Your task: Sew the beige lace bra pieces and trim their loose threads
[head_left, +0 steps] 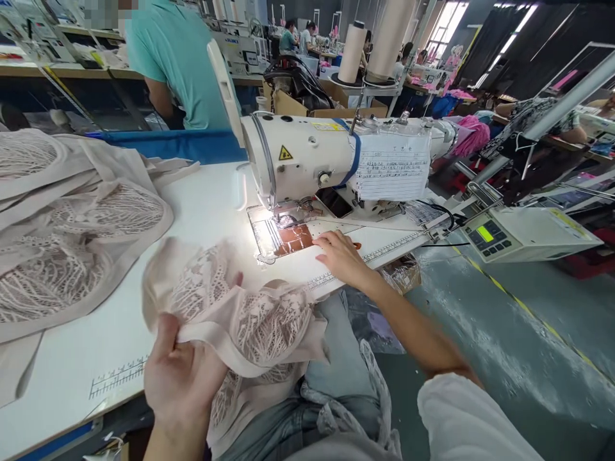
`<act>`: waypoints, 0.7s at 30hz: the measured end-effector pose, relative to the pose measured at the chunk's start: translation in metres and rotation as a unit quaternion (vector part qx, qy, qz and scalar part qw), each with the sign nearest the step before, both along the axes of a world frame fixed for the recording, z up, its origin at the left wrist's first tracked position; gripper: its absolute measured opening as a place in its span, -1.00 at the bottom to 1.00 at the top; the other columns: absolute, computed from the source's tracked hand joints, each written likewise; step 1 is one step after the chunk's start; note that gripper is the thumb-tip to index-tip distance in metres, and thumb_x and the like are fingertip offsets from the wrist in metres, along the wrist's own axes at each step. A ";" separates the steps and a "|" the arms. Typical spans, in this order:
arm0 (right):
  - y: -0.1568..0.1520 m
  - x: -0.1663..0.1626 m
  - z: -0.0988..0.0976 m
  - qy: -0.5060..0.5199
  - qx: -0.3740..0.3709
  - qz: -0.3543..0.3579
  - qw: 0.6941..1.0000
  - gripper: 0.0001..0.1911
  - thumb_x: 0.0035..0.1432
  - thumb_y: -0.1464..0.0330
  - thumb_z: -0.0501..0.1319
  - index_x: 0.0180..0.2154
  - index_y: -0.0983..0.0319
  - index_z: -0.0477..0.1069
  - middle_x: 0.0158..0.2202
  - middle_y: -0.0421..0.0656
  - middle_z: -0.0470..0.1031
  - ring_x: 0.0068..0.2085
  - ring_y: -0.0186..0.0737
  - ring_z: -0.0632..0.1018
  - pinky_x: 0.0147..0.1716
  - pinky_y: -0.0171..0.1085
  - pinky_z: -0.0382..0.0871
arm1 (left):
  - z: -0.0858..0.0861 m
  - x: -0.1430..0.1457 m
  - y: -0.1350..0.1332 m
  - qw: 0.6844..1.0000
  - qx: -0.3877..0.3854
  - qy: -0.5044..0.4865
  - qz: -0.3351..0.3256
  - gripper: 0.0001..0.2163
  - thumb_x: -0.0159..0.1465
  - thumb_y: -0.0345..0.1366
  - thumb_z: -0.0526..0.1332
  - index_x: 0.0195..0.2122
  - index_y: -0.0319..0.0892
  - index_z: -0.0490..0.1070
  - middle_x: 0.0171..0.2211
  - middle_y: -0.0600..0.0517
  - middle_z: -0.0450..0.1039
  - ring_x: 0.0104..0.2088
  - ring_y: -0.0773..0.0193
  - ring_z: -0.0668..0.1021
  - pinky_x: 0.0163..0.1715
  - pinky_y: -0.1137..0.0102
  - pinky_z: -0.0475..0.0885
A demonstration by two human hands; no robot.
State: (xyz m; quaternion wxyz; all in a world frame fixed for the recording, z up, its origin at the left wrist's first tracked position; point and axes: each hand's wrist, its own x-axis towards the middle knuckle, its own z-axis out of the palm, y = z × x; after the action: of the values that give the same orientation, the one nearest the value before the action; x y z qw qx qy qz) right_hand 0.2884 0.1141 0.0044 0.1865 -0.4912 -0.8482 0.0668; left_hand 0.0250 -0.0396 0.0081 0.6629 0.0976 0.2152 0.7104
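My left hand (180, 378) grips the pale beige edge band of a lace bra (273, 320), thumb on top and fingers underneath. The bra hangs over the table's front edge onto my lap, and part of it is blurred. My right hand (343, 259) rests on the table right of the needle area, its thumb and forefinger apart. A small orange piece (357, 246) shows just behind it, mostly hidden. Above, the white sewing machine (298, 153) has its needle area lit over a brownish metal plate (295, 239). A narrow strip (375, 224) runs rightward from there.
More beige lace bras (96, 218) are heaped on the left of the white table (202, 192). A dark phone (335, 202) lies under the machine arm, which carries a written sheet (394, 163). At right is a control box (528, 234). A person in teal (182, 64) sits beyond.
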 end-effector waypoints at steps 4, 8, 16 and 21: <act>0.000 0.019 -0.006 0.016 0.026 -0.072 0.997 -0.70 0.27 0.57 0.06 -0.04 0.31 0.47 -0.06 0.10 0.45 0.03 0.07 0.40 0.07 0.03 0.31 | -0.014 0.003 -0.001 0.988 0.033 -0.117 -0.099 -0.57 0.49 -0.17 -0.07 0.33 -0.11 0.23 0.22 -0.11 0.40 0.30 0.07 0.34 0.39 0.03 -0.02; -0.024 -0.001 0.009 0.164 -0.026 0.012 0.986 -0.75 0.38 0.29 0.10 -0.07 0.26 0.47 -0.09 0.01 0.48 -0.01 -0.04 0.46 0.04 -0.08 0.35 | -0.026 0.019 0.001 0.976 -0.011 -0.116 -0.185 -0.58 0.48 -0.41 -0.13 0.14 -0.22 0.49 0.06 -0.12 0.55 0.22 0.10 0.45 0.38 0.11 0.01; -0.086 -0.057 -0.003 0.231 -0.255 0.209 0.915 -0.55 0.37 0.14 0.11 -0.52 0.24 0.25 -0.56 -0.30 0.26 -0.48 -0.38 0.34 -0.45 -0.38 0.15 | -0.020 0.019 0.002 0.958 0.120 -0.163 -0.204 -0.49 0.47 -0.50 -0.22 0.14 -0.16 0.49 0.18 -0.05 0.44 0.21 0.20 0.46 0.31 0.31 0.19; -0.081 -0.052 0.000 0.159 -0.254 0.185 0.936 -0.61 0.37 0.32 0.12 -0.54 0.26 0.28 -0.62 -0.31 0.23 -0.52 -0.39 0.31 -0.48 -0.37 0.07 | -0.021 0.007 0.006 0.947 0.158 -0.184 -0.211 -0.45 0.48 -0.47 -0.31 0.24 -0.14 0.38 0.22 -0.06 0.39 0.27 0.21 0.38 0.30 0.34 0.23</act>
State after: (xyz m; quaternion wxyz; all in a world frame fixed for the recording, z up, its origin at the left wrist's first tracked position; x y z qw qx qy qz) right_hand 0.2366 0.0331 0.0045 0.1723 -0.3393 -0.8384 0.3902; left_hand 0.0325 -0.0335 -0.0126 0.8017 0.1125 -0.0511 0.5848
